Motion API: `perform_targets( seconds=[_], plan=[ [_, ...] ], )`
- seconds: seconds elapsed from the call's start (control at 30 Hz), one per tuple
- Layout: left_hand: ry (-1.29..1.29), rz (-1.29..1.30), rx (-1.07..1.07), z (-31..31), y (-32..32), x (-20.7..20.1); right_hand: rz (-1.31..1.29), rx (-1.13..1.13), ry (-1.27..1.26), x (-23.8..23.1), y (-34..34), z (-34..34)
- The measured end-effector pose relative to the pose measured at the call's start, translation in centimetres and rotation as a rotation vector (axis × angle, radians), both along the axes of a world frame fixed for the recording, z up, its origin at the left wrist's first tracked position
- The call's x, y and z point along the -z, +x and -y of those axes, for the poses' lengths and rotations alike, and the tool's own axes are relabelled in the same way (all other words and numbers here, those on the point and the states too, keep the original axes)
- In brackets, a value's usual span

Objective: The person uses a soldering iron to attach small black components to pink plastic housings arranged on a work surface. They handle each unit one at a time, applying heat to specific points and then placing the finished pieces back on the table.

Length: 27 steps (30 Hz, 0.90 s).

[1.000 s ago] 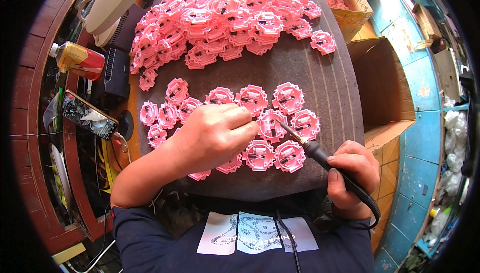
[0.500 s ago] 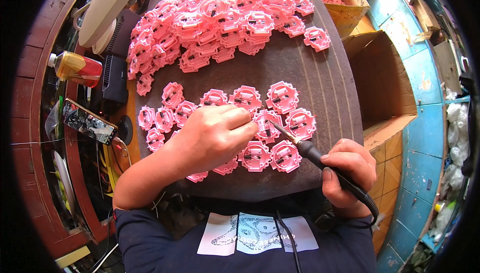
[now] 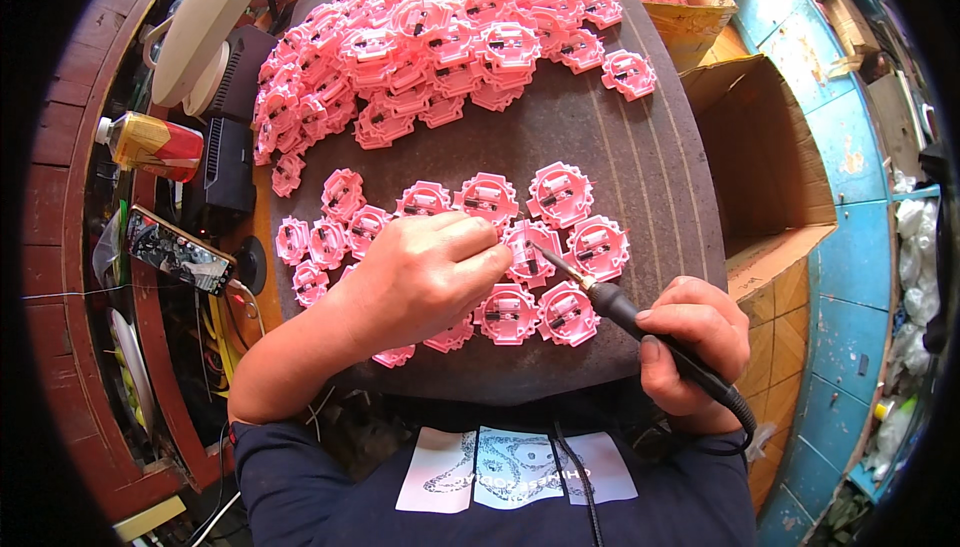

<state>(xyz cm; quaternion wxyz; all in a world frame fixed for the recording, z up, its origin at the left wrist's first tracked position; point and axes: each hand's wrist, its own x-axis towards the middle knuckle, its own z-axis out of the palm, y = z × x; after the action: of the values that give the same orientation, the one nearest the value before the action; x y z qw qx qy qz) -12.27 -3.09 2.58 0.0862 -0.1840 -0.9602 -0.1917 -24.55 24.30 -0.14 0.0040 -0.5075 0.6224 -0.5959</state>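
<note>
A black-handled soldering iron (image 3: 622,309) is gripped in my right hand (image 3: 697,347), its metal tip pointing up and left. The tip is at a round pink plastic part (image 3: 531,255) with small dark and light pieces inside. My left hand (image 3: 425,272) is closed in a pinch beside that part's left edge; whatever its fingertips hold is hidden. Similar pink parts lie around in loose rows, among them one at the upper right (image 3: 560,195) and one below (image 3: 567,314). My left hand and forearm cover some of them.
A large heap of pink parts (image 3: 440,37) covers the far side of the dark table (image 3: 420,162). Cardboard boxes (image 3: 770,167) stand to the right, one holding more pink parts. Leftward are a phone (image 3: 180,250), a drink bottle (image 3: 153,144) and a black box (image 3: 229,161).
Both hands and the soldering iron keep nearly the same place over the same pink part. The whole view has shifted slightly.
</note>
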Motion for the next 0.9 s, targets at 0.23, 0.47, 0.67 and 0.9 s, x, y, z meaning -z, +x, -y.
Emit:
perform_targets(
  seconds=[0.23, 0.47, 0.67, 0.9],
  plan=[
    [0.051, -0.006, -0.078, 0.4, 1.1, -0.5, 0.004, 0.037, -0.002, -0.2, 0.0, -0.3],
    [0.023, 0.002, -0.046, 0.6, 1.3, -0.2, -0.017, -0.020, 0.002, -0.3, 0.3, 0.8],
    [0.023, 0.017, -0.024, 0.7, 1.2, -0.1, -0.023, -0.039, 0.018, -0.4, 0.3, 1.0],
    [0.047, 0.011, -0.025, 0.7, 1.1, 0.3, -0.038, -0.043, 0.026, -0.6, 0.2, 1.2]
  ],
)
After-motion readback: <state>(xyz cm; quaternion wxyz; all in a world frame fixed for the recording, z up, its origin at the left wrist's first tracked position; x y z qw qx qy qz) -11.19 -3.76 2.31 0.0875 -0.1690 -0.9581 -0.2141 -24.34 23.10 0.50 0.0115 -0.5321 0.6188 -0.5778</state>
